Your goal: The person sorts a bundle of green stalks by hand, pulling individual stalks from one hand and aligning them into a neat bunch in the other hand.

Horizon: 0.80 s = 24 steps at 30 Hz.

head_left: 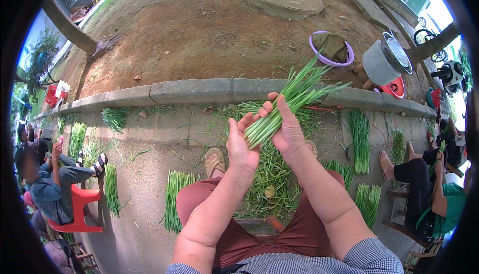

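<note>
A bundle of long green chives [278,118] lies slantwise between my hands, pale stem ends toward me and leaf tips pointing up to the right. My right hand [289,130] grips it from the right side, thumb along the stems. My left hand [242,148] cups the pale cut ends, its palm against them and its fingers partly hidden under the bundle. Beneath, between my sandalled feet, spreads a heap of loose trimmings [271,184] with one yellow leaf [269,191] on top.
Chive bunches lie left of my knee [176,195] and at right [359,141]. Beyond runs a stone kerb [191,91], with a purple basin [348,57] and a grey bucket [380,62] past it. Seated people are at left [48,188] and right [445,203].
</note>
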Motion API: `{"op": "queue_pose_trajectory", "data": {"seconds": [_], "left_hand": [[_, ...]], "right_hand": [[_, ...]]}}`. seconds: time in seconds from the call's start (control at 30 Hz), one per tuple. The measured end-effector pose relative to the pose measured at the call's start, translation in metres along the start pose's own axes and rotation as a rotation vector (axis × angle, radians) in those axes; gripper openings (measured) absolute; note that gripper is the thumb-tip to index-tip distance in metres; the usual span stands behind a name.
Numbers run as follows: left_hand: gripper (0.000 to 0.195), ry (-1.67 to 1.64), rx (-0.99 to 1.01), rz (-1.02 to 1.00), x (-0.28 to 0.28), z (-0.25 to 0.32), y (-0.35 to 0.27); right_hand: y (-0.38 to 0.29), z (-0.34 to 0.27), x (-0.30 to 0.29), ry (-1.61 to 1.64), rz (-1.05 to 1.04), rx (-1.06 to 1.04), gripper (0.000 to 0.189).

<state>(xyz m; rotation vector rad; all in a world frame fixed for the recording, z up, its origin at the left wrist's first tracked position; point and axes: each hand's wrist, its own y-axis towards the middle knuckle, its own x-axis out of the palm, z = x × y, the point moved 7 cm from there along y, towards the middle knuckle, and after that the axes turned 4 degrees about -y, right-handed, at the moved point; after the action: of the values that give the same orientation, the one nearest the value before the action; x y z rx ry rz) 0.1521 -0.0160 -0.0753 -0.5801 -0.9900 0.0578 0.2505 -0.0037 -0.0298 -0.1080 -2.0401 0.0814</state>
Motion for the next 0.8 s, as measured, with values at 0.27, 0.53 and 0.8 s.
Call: {"op": "queue_pose_trajectory", "data": {"seconds": [0.27, 0.53, 0.8], "left_hand": [[0.054, -0.087, -0.011, -0.044, 0.007, -0.001, -0.004], [0.060, -0.078, 0.030, 0.006, 0.011, 0.004, -0.012], [0.066, -0.151, 0.033, 0.007, 0.011, 0.004, -0.009]], "right_hand": [[-0.008, -0.001, 0.017, -0.454, -0.031, -0.088, 0.044], [-0.006, 0.015, 0.006, -0.346, -0.002, -0.024, 0.034], [-0.012, 0.000, 0.009, -0.369, 0.025, -0.020, 0.026]]}}
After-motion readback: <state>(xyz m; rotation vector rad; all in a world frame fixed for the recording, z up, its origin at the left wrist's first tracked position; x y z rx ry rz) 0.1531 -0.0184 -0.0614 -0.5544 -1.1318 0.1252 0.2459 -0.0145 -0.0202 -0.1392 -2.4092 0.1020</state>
